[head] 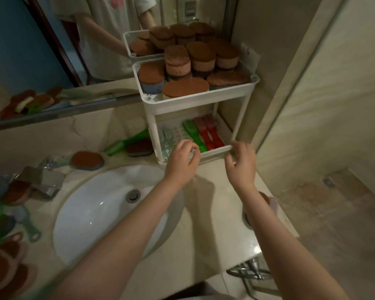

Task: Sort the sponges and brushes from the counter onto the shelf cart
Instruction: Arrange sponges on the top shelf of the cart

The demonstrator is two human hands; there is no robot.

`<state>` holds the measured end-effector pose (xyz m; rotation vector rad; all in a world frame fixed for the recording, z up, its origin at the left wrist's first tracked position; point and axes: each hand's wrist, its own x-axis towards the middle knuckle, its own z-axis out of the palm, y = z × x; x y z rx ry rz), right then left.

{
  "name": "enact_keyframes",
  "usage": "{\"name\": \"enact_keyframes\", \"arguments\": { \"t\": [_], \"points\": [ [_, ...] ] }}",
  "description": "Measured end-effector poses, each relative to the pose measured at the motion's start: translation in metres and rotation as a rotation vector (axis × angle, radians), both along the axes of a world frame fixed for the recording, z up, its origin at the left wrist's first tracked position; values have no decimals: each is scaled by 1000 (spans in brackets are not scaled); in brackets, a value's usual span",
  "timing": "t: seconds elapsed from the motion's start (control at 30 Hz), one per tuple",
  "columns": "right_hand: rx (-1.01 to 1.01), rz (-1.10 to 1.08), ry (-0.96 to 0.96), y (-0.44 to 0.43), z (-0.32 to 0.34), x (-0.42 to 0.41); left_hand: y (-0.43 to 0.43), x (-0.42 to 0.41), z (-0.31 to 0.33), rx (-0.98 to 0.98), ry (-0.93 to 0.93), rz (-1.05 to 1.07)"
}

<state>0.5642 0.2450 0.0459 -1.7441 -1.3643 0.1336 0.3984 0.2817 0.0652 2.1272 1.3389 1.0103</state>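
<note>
A white two-tier shelf cart [195, 101] stands on the counter against the mirror. Its top tier is packed with brown-topped sponges [185, 88], some stacked. The lower tier holds a green brush [192, 132], red brushes [208, 133] and a pale teal brush [167, 137]. My left hand [182, 163] and my right hand [241, 163] both sit at the lower tier's front rim [214, 150], fingers curled on it. On the counter left of the cart lie another green brush [126, 142] and two sponges [139, 148] [87, 160].
A white sink basin [91, 217] lies below my arms, with a chrome faucet [41, 180] at its left. More sponges [7, 267] and brushes crowd the counter's far left. The counter ends at the right above a tiled floor [333, 213].
</note>
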Motion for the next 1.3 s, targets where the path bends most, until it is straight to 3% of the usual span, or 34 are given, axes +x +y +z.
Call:
{"name": "enact_keyframes", "arguments": {
  "t": [0.27,0.37,0.5,0.67,0.87,1.07,1.2,1.3],
  "points": [
    [-653,-238,23,-50,-52,48,-4,35,-38,-520,152,-141],
    [-851,-295,-49,-66,-67,53,-8,49,-46,-600,205,-194],
    [-968,-312,-107,-72,-79,50,-11,59,-51,-636,237,-228],
    [-919,-311,-109,-64,-75,44,-12,58,-50,-681,218,-237],
    [-610,-247,513,-24,-46,29,-9,54,-41,-931,82,-338],
    [-523,-114,725,-11,-38,19,-3,53,-46,-857,115,-307],
    [-492,-209,679,-18,-49,28,-2,52,-52,-847,150,-222],
    [-599,-406,510,-38,-65,47,-3,54,-56,-880,141,-198]
  ]
}}
